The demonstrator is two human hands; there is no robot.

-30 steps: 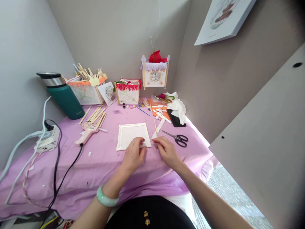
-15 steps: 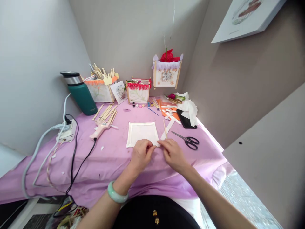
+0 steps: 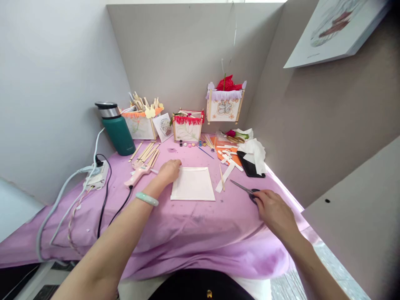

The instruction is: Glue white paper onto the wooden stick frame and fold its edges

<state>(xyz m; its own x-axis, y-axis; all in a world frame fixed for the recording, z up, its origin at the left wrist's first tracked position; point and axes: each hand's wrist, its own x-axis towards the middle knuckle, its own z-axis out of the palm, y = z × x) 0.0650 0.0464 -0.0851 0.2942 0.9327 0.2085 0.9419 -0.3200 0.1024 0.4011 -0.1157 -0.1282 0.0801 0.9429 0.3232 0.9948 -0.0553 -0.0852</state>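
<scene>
A white square panel (image 3: 193, 185) with narrow raised edges lies flat on the purple cloth. My left hand (image 3: 170, 170) is at its far left corner, fingers curled against the edge; the fingertips are partly hidden. To the right, my right hand (image 3: 275, 206) has its fingers closed around the black handles of the scissors (image 3: 242, 186). The scissor blades point left, toward a white paper strip (image 3: 225, 177) and a thin wooden stick (image 3: 221, 178).
A pink glue gun (image 3: 137, 176) and wooden sticks (image 3: 146, 153) lie at the left, near a green bottle (image 3: 118, 133) and a power strip (image 3: 97, 174). Decorated paper boxes (image 3: 187, 128) stand at the back. White tissue (image 3: 254, 152) covers part of a black tray (image 3: 245, 164).
My hands have parted from the panel's near right corner. The left has gone to the far left corner, the right to the scissors. The view has tilted up slightly.
</scene>
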